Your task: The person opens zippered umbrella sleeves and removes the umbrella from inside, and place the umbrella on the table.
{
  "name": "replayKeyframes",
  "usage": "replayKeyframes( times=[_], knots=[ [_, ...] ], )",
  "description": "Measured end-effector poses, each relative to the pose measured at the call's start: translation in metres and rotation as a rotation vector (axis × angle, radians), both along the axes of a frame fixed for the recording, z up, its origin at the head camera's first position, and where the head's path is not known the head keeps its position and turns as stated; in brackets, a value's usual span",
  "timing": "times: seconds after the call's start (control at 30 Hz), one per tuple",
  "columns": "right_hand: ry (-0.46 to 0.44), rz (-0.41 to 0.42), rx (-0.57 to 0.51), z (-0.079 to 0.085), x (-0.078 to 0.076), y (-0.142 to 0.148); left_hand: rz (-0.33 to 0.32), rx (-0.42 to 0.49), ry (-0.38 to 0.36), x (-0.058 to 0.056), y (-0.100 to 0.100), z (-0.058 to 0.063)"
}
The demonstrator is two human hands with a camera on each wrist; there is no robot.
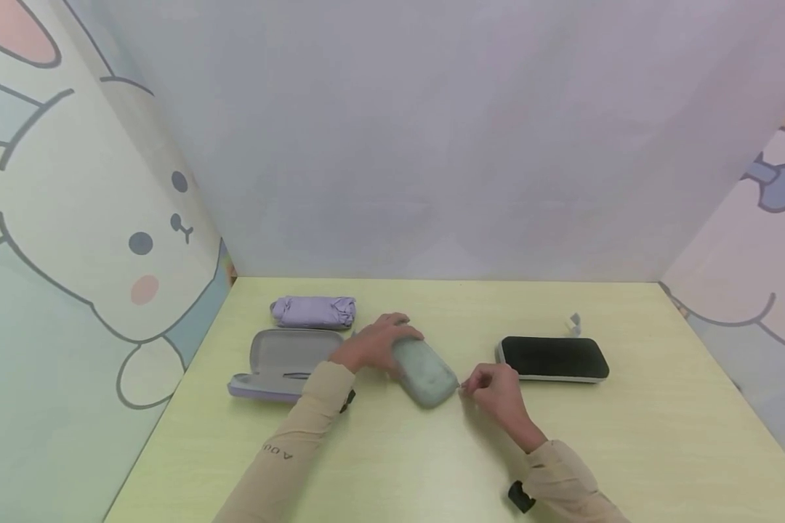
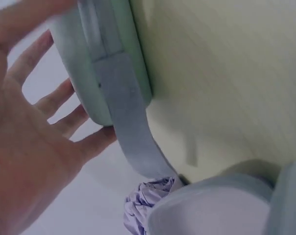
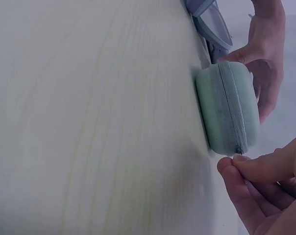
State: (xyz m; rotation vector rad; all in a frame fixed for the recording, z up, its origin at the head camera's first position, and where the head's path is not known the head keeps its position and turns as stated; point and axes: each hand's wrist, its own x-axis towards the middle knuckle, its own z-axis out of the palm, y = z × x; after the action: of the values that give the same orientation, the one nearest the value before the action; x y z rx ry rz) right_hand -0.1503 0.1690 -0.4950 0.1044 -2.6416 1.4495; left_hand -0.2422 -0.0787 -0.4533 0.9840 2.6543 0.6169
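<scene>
A pale green zip case with rounded ends lies aslant on the table between the hands. My left hand holds its far left end, the fingers spread along one side and the thumb across it. A grey zip band runs round the case's side, and a grey strap trails from it in the left wrist view. At the near right corner, my right hand pinches the zipper pull between thumb and forefinger. Those fingertips partly hide the pull.
Left of the case, a lavender glasses case stands open, partly behind the left forearm. Behind it lies a rolled bundle of crinkled purple fabric. To the right are a black-topped case with a white edge and a small whitish object.
</scene>
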Motion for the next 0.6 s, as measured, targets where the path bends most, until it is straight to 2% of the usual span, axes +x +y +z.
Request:
replayKeyframes(
  times=[0.23, 0.47, 0.6],
  knots=[
    [-0.015, -0.025, 0.001, 0.0, -0.003, 0.0, -0.011, 0.004, -0.002, -0.005, -0.005, 0.0],
    [-0.007, -0.021, 0.01, 0.0, -0.002, 0.002, -0.032, 0.068, 0.011, -0.011, -0.011, -0.003],
    [-0.002, -0.032, 0.019, 0.001, -0.002, 0.006, -0.012, 0.121, -0.025, -0.013, -0.013, -0.006]
  ],
)
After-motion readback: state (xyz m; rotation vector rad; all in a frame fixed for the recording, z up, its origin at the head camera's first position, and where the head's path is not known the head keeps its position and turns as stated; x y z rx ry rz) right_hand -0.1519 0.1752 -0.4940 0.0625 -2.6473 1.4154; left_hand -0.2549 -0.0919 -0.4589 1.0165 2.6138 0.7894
